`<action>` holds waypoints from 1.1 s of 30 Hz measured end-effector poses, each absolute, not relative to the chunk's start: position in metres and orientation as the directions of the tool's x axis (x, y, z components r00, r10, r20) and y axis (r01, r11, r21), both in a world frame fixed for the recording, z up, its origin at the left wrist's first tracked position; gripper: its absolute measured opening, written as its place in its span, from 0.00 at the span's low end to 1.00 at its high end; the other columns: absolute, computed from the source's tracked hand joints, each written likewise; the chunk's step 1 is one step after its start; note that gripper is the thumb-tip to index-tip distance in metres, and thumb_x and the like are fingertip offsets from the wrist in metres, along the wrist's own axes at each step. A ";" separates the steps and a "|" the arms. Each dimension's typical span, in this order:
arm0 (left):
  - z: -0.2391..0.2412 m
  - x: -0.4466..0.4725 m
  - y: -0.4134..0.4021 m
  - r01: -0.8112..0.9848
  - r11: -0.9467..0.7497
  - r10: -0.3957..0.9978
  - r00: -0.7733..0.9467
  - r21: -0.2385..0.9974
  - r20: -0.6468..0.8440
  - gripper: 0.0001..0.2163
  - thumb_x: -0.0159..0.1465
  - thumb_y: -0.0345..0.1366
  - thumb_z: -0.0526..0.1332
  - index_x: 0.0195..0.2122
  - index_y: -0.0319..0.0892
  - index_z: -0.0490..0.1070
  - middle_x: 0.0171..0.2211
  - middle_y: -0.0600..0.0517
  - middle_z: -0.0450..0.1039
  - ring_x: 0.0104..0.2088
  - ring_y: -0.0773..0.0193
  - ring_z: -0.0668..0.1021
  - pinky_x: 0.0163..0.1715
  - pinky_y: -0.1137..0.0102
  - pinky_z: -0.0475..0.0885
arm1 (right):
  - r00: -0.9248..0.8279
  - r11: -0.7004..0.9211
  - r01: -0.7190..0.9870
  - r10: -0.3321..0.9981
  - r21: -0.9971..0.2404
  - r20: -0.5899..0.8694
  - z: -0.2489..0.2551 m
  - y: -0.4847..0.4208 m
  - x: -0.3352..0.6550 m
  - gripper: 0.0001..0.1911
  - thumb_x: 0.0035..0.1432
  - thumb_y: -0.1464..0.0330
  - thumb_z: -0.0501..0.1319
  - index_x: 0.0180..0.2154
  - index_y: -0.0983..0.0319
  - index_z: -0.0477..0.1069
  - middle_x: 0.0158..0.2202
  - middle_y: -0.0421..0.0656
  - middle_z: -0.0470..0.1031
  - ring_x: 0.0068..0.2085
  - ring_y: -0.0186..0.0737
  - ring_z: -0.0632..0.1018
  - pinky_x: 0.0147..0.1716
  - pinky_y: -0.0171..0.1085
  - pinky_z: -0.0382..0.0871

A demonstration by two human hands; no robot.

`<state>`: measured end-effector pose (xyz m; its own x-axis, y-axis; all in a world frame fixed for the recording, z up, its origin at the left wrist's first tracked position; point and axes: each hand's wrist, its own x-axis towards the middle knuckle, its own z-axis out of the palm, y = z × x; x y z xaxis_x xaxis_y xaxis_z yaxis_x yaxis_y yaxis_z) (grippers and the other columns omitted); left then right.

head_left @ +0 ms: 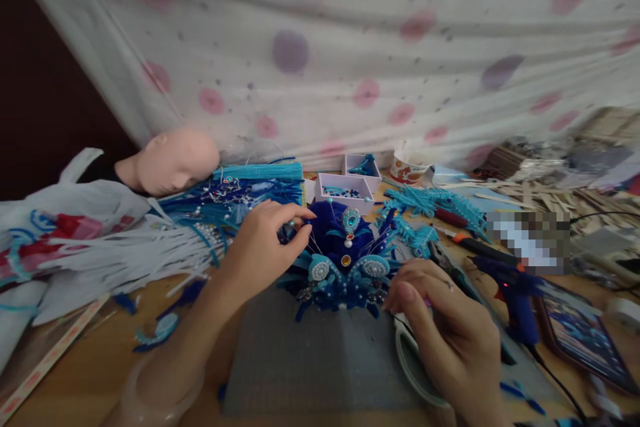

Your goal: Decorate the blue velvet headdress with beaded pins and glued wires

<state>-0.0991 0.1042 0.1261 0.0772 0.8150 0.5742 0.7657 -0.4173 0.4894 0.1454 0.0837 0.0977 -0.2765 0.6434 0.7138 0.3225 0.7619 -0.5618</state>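
A blue headdress [345, 260] with pearls, turquoise gems and thin beaded wires stands on a grey cutting mat [300, 367]. At its upper left edge is my left hand [273, 247], thumb and forefinger nearly meeting in a pinch beside the thin wires; what lies between the tips is too small to tell. My right hand [445, 327] is at the lower right edge of the headdress, its fingers closed together. Whatever they grip is hidden, though a bit of purple shows behind the thumb. Under this hand lies a pale round roll or ring [413, 360].
Left are a mannequin head [175, 160], white strips [135, 253] and blue strips [265, 173]. Small boxes [345, 200] of beads stand behind the headdress. Right lie turquoise trim pieces [430, 200], a blue glue gun [515, 300] with a cord, and a phone [585, 333].
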 end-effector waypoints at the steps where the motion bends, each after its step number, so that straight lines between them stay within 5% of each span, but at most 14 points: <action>1: 0.127 -0.099 0.103 0.762 -0.418 0.816 0.075 0.495 0.574 0.08 0.64 0.29 0.63 0.42 0.43 0.80 0.33 0.53 0.82 0.36 0.60 0.81 0.39 0.64 0.74 | -0.282 0.763 0.321 0.643 -0.561 0.712 0.098 0.084 0.145 0.14 0.67 0.77 0.57 0.28 0.60 0.70 0.27 0.38 0.72 0.33 0.34 0.74 0.34 0.34 0.69; 11: 0.144 -0.109 0.107 0.770 -0.595 0.712 0.373 0.231 0.595 0.07 0.67 0.29 0.66 0.43 0.45 0.81 0.37 0.54 0.84 0.41 0.58 0.81 0.56 0.50 0.65 | -0.285 0.771 0.318 0.632 -0.551 0.720 0.094 0.088 0.149 0.15 0.67 0.78 0.56 0.28 0.60 0.70 0.26 0.38 0.71 0.33 0.34 0.74 0.37 0.36 0.69; 17: 0.149 -0.109 0.113 0.769 -0.622 0.673 0.430 0.148 0.601 0.04 0.66 0.30 0.66 0.38 0.42 0.82 0.40 0.48 0.81 0.41 0.56 0.80 0.44 0.60 0.71 | -0.269 0.771 0.325 0.630 -0.547 0.728 0.093 0.088 0.153 0.15 0.67 0.77 0.55 0.27 0.60 0.69 0.26 0.39 0.71 0.32 0.34 0.73 0.36 0.36 0.69; 22: 0.148 -0.102 0.110 0.797 -0.590 0.694 0.423 0.124 0.583 0.03 0.67 0.31 0.66 0.39 0.41 0.80 0.33 0.51 0.82 0.36 0.56 0.80 0.42 0.58 0.71 | -0.297 0.773 0.353 0.627 -0.527 0.720 0.098 0.087 0.150 0.12 0.67 0.77 0.56 0.31 0.60 0.70 0.28 0.39 0.73 0.34 0.36 0.73 0.36 0.37 0.69; 25: 0.146 -0.096 0.105 0.832 -0.545 0.695 0.380 0.104 0.610 0.03 0.67 0.30 0.66 0.38 0.42 0.80 0.31 0.51 0.81 0.36 0.55 0.79 0.47 0.50 0.70 | -0.356 0.793 0.414 0.593 -0.447 0.722 0.102 0.089 0.136 0.05 0.67 0.75 0.60 0.41 0.60 0.73 0.38 0.42 0.80 0.45 0.42 0.74 0.45 0.42 0.70; 29: 0.141 -0.090 0.097 0.872 -0.477 0.690 0.297 0.106 0.660 0.05 0.67 0.29 0.65 0.39 0.44 0.80 0.31 0.52 0.81 0.38 0.53 0.80 0.58 0.38 0.60 | -0.438 0.794 0.524 0.562 -0.309 0.701 0.103 0.094 0.110 0.07 0.70 0.69 0.60 0.46 0.57 0.77 0.55 0.40 0.79 0.60 0.55 0.67 0.59 0.55 0.56; 33: 0.133 -0.086 0.085 0.910 -0.403 0.660 0.216 0.097 0.719 0.06 0.68 0.29 0.63 0.38 0.45 0.80 0.31 0.52 0.83 0.39 0.54 0.80 0.60 0.38 0.57 | -0.446 0.764 0.611 0.550 -0.209 0.706 0.099 0.095 0.092 0.12 0.72 0.66 0.56 0.49 0.58 0.77 0.59 0.40 0.77 0.61 0.57 0.64 0.63 0.59 0.42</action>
<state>-0.0857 0.0848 0.1330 0.2159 0.6601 0.7195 0.9099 -0.4033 0.0969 0.0923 0.0954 0.0986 -0.4461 0.5501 0.7060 0.6106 0.7638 -0.2093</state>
